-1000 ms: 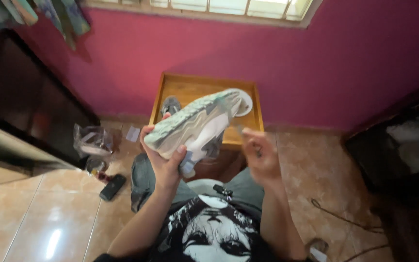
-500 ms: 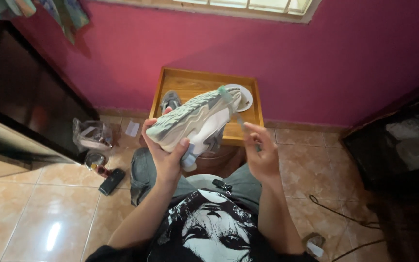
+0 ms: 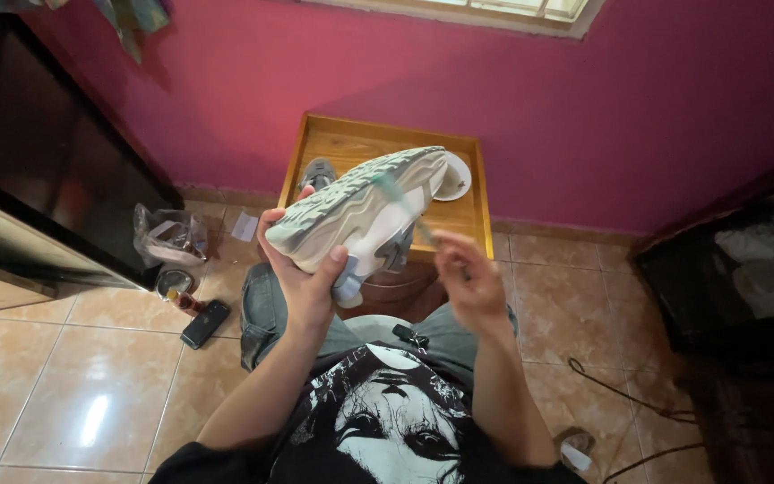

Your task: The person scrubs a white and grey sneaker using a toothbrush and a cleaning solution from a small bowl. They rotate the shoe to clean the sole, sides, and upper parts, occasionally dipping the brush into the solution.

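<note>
Left hand (image 3: 302,278) was clamped round the heel end of a pale sneaker (image 3: 365,211), holding it up over the lap w/ the sole turned up toward the camera. Right hand (image 3: 468,278) was closed on a thin brush (image 3: 405,211), motion-blurred; its bristle end lay on or just over the sole near the toe, but contact couldn't be confirmed. Hands were apart, w/ the shoe between them.

Judged progress: scrubbing of the sole looked under way, not finished. Tread read grey-green w/ no clear clean/dirty split, so the share done couldn't be told. Uppers looked whitish.

Beyond the shoe stood a wooden table (image 3: 468,220), its top holding a 2nd grey shoe (image 3: 315,172), seemingly untouched, and a small white dish (image 3: 454,177). On the tile floor to the left: a phone (image 3: 205,324) and a clear bag (image 3: 170,237). A pink wall (image 3: 584,108) stood behind.
</note>
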